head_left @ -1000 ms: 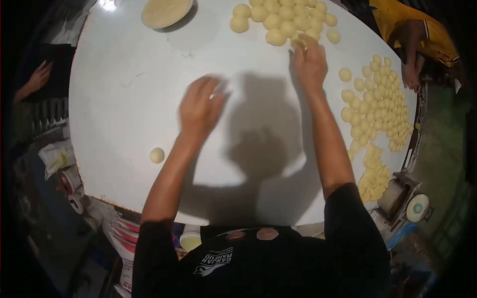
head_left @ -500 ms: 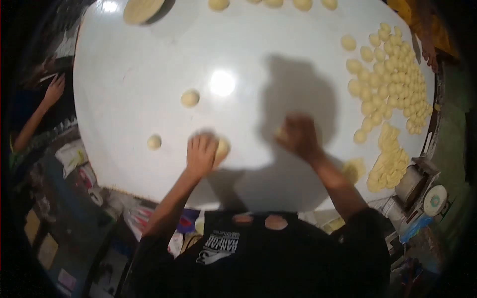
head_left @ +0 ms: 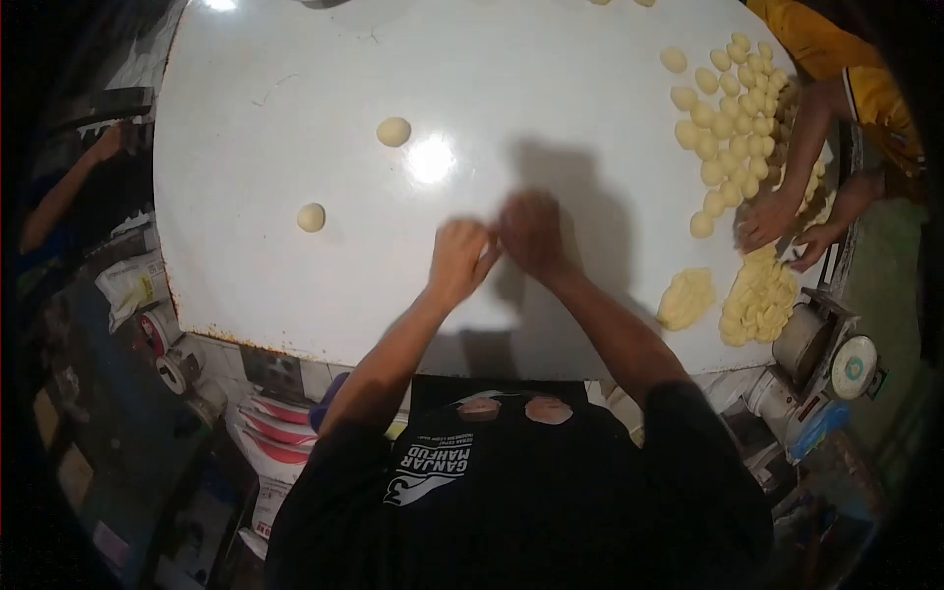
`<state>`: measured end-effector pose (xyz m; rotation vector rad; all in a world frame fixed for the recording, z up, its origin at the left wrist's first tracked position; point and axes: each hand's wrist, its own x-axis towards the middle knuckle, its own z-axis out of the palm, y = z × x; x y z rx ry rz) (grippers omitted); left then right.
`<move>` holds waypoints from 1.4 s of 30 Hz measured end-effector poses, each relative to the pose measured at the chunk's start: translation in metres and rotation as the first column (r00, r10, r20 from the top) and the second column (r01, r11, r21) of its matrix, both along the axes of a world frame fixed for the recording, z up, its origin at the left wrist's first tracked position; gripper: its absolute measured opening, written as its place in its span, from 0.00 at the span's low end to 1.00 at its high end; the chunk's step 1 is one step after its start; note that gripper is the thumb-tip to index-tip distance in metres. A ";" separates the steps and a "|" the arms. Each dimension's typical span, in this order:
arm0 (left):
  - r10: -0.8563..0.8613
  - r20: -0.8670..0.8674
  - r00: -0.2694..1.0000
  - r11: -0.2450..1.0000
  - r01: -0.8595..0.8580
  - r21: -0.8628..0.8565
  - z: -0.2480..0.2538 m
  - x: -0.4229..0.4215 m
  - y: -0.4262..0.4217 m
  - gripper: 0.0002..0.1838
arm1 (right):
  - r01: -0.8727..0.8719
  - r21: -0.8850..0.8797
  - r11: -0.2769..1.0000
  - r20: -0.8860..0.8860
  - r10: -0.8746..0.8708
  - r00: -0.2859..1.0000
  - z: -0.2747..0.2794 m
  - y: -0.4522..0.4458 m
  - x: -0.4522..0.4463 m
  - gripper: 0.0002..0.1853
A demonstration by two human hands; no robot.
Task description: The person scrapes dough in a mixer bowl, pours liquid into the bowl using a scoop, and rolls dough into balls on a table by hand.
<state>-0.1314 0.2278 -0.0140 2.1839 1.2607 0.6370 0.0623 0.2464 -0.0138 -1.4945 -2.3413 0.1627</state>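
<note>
Over the middle of the white table (head_left: 295, 295), my left hand (head_left: 460, 261) and my right hand (head_left: 533, 231) meet, thumbs side by side. Both have their fingers curled in and are closed. Whatever lies inside them is hidden, and the right one is slightly blurred. Off to the left of my hands sit two smooth round balls of pale yellow dough, a nearer dough ball (head_left: 311, 217) and a farther dough ball (head_left: 393, 132). A flat piece of dough (head_left: 687, 299) lies to the right of my right forearm.
Many small dough balls (head_left: 723, 126) cover the table's right side, beside a lumpy dough mass (head_left: 759, 300). A co-worker's hands (head_left: 770, 218) reach in there. A dial scale (head_left: 854, 367) stands off the right edge. Another person's arm (head_left: 69, 192) is at far left.
My hands have come together from apart. The dough ball beside my left hand and the piece at my right hand are now out of sight. A co-worker's hands have reached in; the view has shifted.
</note>
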 end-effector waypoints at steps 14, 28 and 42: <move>-0.063 -0.150 0.987 0.994 0.075 0.074 0.002 -0.061 0.042 0.13 | -0.160 -0.078 0.984 0.232 0.174 0.957 0.012 0.072 0.035 0.14; 0.052 0.171 0.984 0.997 -0.042 -0.061 -0.010 -0.052 0.006 0.12 | -0.133 -0.048 0.990 -0.286 0.114 0.951 -0.005 0.034 0.053 0.13; 0.373 -0.177 0.911 0.928 -0.364 0.083 0.016 -0.040 0.036 0.07 | 0.149 0.025 0.988 -0.213 -0.140 0.967 0.005 0.098 0.029 0.09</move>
